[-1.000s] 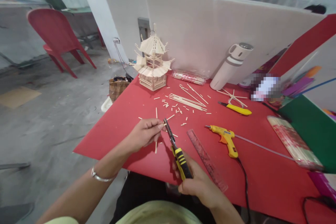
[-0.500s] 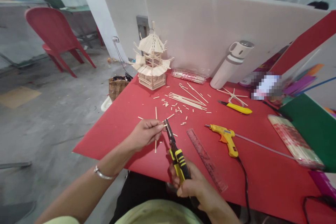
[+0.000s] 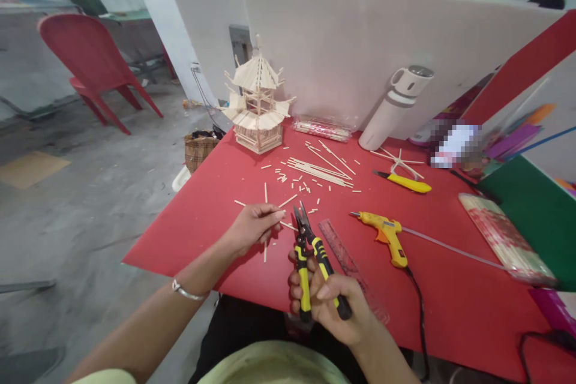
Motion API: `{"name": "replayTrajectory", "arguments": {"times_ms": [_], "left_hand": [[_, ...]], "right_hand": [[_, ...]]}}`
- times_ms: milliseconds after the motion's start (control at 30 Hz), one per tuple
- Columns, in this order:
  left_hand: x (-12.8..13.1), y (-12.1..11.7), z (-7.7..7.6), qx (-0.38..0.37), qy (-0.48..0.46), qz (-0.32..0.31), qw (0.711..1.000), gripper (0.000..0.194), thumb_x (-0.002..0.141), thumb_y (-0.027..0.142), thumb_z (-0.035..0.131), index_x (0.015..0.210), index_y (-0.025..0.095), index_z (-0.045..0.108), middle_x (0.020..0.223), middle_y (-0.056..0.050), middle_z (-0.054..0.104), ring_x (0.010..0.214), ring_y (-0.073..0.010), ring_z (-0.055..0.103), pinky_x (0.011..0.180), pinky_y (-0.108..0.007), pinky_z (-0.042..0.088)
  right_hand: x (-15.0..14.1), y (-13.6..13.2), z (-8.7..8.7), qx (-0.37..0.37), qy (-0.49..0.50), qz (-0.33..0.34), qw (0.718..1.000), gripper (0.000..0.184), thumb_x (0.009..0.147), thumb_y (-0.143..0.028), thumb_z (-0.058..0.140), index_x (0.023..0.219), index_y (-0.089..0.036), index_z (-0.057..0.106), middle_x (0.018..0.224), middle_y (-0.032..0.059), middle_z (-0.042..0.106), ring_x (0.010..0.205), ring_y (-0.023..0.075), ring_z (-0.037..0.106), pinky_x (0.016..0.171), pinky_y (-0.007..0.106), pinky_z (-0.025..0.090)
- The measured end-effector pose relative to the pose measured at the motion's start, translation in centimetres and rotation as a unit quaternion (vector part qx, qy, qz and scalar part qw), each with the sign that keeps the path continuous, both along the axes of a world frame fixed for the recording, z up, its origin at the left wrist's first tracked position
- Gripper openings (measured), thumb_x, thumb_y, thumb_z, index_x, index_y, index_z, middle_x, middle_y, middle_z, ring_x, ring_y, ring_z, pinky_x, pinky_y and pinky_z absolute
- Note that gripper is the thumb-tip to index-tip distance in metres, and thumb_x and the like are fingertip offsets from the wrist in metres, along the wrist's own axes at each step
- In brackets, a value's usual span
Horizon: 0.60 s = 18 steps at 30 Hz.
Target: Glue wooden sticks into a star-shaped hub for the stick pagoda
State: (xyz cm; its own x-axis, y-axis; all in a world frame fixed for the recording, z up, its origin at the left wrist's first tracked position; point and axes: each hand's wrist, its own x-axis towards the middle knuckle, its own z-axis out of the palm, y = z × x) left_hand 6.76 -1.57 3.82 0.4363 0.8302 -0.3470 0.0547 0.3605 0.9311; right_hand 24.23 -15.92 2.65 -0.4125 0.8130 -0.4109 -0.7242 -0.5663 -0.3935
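The left hand (image 3: 252, 229) is pinching a thin stick (image 3: 283, 212) between thumb and fingertips, which are hiding most of its length. The right hand (image 3: 339, 306) is curling loosely around the cutters (image 3: 307, 239), its fingers on one handle and its thumb by the other; the handles are spreading wide, and the slim metal jaws are standing apart just beside the left fingertips. The grips are showing ribbed black and yellow. Beneath the left hand, straight pale sticks (image 3: 266, 193) are radiating like spokes across the smooth, matte red surface (image 3: 193, 234). Beyond them, blunt little wooden offcuts (image 3: 302, 187) are lying scattered before a flat row of longer sticks (image 3: 319, 171). A tiered wooden pagoda (image 3: 258, 120) is rising behind, its roofs slatted and flaring. A clear plastic ruler (image 3: 337, 245) is lying near the right hand, and a yellow glue gun (image 3: 382, 227) is resting farther right.
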Motion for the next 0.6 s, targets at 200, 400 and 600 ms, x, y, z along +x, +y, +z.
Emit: {"name": "replayTrajectory", "arguments": {"times_ms": [200,400,600], "left_hand": [[0.7,0.0,0.0,0.006,-0.017,-0.017,1.000,0.047,0.070,0.049,0.082,0.095,0.013,0.064,0.057,0.003,0.065,0.031,-0.0038,0.041,0.037,-0.019,0.036],[1.4,0.0,-0.5,-0.009,-0.024,-0.051,0.998,0.048,0.077,0.048,0.076,0.108,0.012,0.066,0.055,0.004,0.062,0.033,-0.0047,0.040,0.034,-0.018,0.034],[1.1,0.2,-0.7,0.017,-0.016,-0.030,0.999,0.038,0.077,0.049,0.076,0.085,0.013,0.064,0.057,0.002,0.063,0.034,-0.0056,0.044,0.036,-0.019,0.038]], "right_hand": [[0.2,0.0,0.1,-0.007,-0.022,0.007,1.000,0.063,0.053,-0.018,0.064,0.116,-0.023,0.062,0.091,0.0035,0.067,0.085,0.0201,0.062,0.079,0.036,0.050],[-0.1,-0.3,0.4,-0.005,-0.049,0.008,0.999,0.066,0.050,-0.017,0.062,0.116,-0.022,0.061,0.091,0.0035,0.067,0.086,0.0197,0.063,0.080,0.035,0.049],[-0.2,-0.7,0.6,-0.001,-0.084,0.012,0.996,0.055,0.050,-0.021,0.062,0.105,-0.021,0.063,0.089,0.0033,0.065,0.085,0.0192,0.061,0.080,0.034,0.049]]}}
